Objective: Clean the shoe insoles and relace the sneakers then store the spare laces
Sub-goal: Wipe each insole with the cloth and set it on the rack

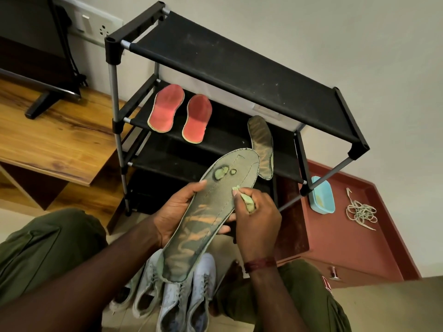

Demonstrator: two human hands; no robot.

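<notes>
A black three-tier shoe rack [239,68] stands against the wall, with a low red worktop [335,240] just beside it on the right. On the floor between the person's knees sit pale sneakers [177,305], side by side, their openings dark. Above them the held insole [211,212] is raised in front of the rack: long, grey-green and worn, with orange-brown smears across its middle and heel, a stitched line along its length, and pale green bare spots with dark rims near the toe (the largest is roughly oval). The left hand [175,212] grips it from beneath, thumb on the upper face and fingers curled round the far edge. The right hand [259,216] pinches a small pale green cloth [248,202] and presses it on the insole. Two red insoles [166,109] and a dark insole [262,144] lie on the middle shelf. A blue tub [322,196] and tangled laces [360,212] rest on the worktop.
</notes>
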